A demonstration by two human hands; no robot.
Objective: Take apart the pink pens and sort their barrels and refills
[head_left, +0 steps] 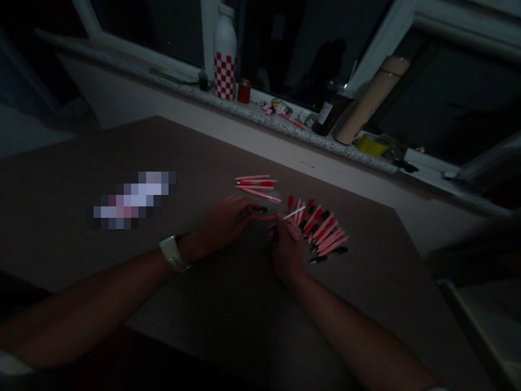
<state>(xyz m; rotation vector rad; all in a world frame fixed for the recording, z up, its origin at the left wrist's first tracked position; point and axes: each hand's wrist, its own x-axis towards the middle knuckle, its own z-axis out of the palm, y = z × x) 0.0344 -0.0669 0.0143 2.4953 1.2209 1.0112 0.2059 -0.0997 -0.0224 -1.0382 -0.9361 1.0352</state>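
My left hand (230, 218), with a watch (173, 252) on its wrist, is closed in a pinch at the left end of a pink pen barrel (266, 218). A small dark piece (264, 208) shows by its fingertips. Close by on the right, my right hand (288, 252) is closed around a thin white stick (295, 212) that looks like a pen refill. Another pink piece (293, 230) shows at its fingers. Beyond my right hand lies a fanned pile of pink, red and black pens (323, 231). Several pink and red pens (255, 183) lie beyond my left hand.
A blurred-out bright object (132, 201) lies on the table (195, 157) at left. The windowsill (268, 122) behind holds a white bottle with red checks (225, 54), a small red jar (244, 91), a tan cylinder (372, 100) and a yellow item (372, 145). The room is dark.
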